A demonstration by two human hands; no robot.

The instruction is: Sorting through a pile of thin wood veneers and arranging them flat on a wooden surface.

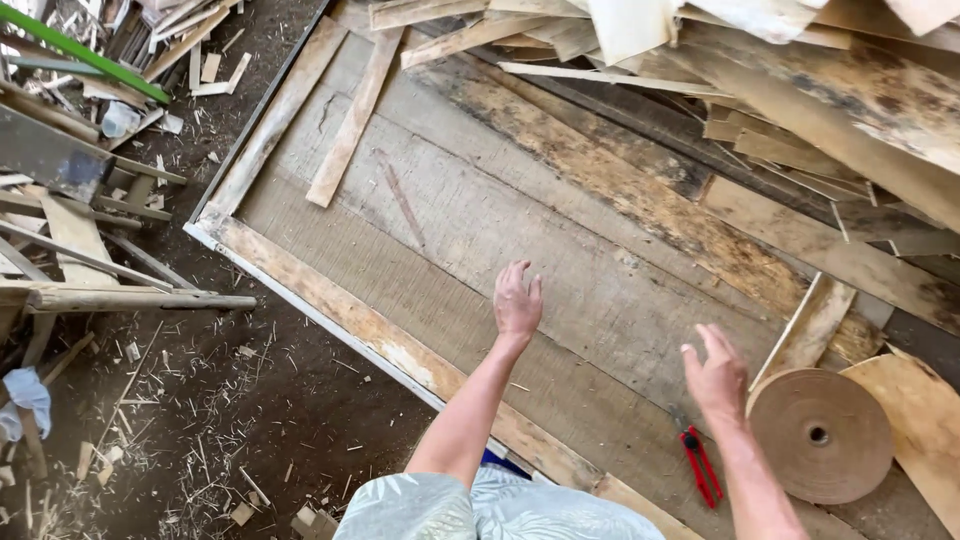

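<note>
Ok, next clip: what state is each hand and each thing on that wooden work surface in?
Left hand: open, empty, above the board.
Right hand: open, empty, beside the roll.
Brown tape roll: lying flat, wound full.
Red-handled cutter: lying flat, untouched; blade hard to tell.
Loose strip: lying flat on the board.
Large board: flat, worn, stained.

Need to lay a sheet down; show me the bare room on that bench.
Bare: the bench middle, between the loose slat and left hand. Crowded: scrap pile along the far edge; brown tape roll and red cutter beside the right hand.
</note>
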